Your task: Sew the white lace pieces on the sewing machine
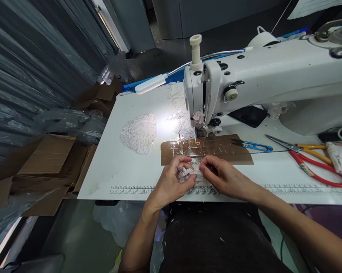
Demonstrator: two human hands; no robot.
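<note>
I see my left hand (173,178) and right hand (219,176) both pinched on a small lace piece (188,173) at the counter (125,178) front edge; fingers hide most of it.

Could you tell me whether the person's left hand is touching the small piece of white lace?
Touching: the head view shows the left hand pinching the lace piece between its fingertips.
</note>
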